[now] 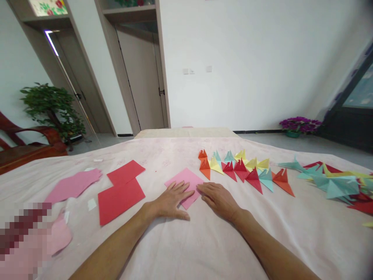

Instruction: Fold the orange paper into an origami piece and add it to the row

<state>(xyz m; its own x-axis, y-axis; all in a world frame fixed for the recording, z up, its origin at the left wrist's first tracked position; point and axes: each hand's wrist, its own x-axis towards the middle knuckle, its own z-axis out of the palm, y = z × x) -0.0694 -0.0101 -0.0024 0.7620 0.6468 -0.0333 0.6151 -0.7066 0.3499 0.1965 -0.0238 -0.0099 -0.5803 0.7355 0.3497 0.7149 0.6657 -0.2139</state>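
Note:
A pink square of paper (186, 175) lies flat on the cloth-covered table, one corner pointing away from me. My left hand (172, 200) rests on its left and near part, palm down with the fingers spread. At the paper's right corner, the fingertips of my right hand (219, 197) touch the edge; its fingers lie flat and close together. Neither hand is wrapped round anything. Two stacks of red paper (121, 198) overlap to the left of my left hand. Beyond my right hand stand several folded paper cranes (240, 169) in orange, red, yellow and light blue.
More folded shapes (335, 184) are heaped at the far right of the tablecloth (186, 252). Pink paper pieces (72, 184) and a small white scrap (91, 204) lie on the left. A blurred patch covers the lower left corner. A wooden chair (35, 144) stands beyond.

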